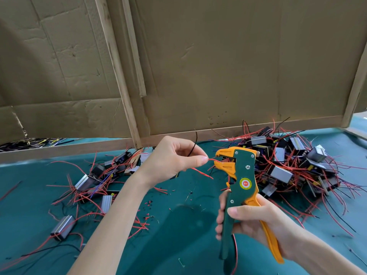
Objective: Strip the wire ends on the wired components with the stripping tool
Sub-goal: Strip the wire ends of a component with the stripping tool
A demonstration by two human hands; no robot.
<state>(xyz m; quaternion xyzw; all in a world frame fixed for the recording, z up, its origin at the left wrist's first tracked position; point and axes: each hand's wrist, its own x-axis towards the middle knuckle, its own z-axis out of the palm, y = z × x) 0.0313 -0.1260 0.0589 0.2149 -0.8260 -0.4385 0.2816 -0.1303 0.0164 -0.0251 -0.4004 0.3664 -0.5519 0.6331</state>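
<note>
Fingertips of the left hand pinched a red wire, its end at the open jaws of the stripping tool; the right hand gripped its handles at 5 o'clock. Seating the end squarely before squeezing seemed wise.

Lettering: "DK" is seen, faintly, on a round red-and-yellow sticker.
Carrier: the sticker is fixed to the green stripping tool, right of centre.
</note>
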